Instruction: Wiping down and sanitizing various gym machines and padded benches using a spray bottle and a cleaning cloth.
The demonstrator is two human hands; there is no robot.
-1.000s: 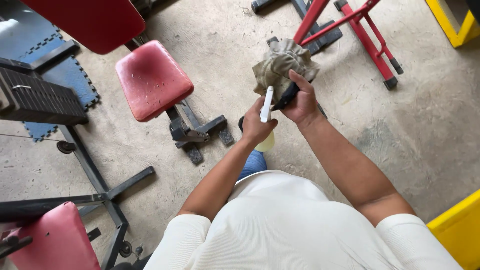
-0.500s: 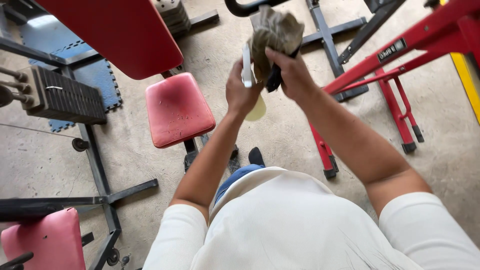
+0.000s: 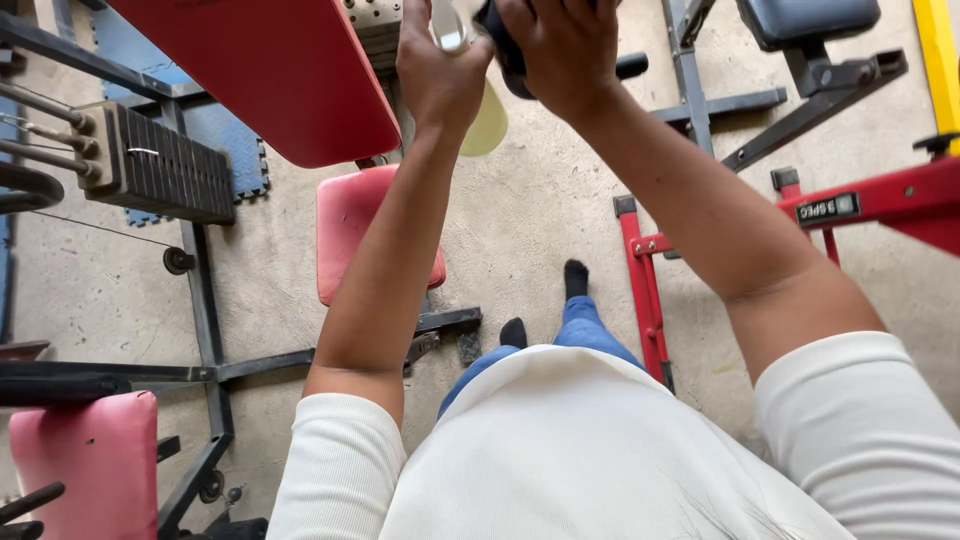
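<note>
My left hand (image 3: 437, 75) is raised at the top edge and grips a spray bottle (image 3: 486, 122) with a pale yellow body and a white head. My right hand (image 3: 560, 45) is beside it, closed around a black object (image 3: 506, 58) at the frame's top. The rag it carried is out of view above the frame. Both forearms reach up and forward over the concrete floor (image 3: 540, 210). Below them I see my white shirt, blue trousers and black-socked feet (image 3: 574, 277).
A red padded backrest (image 3: 270, 70) and red seat (image 3: 345, 225) stand left of my arms. A black weight stack (image 3: 160, 175) is further left. A red steel frame (image 3: 650, 290) is on the right, with a dark blue padded seat (image 3: 805, 18) behind it.
Both hands have risen up and away toward the frame's top with the bottle and black object. The rag has left the view, and the camera has moved forward over the gym machines.
</note>
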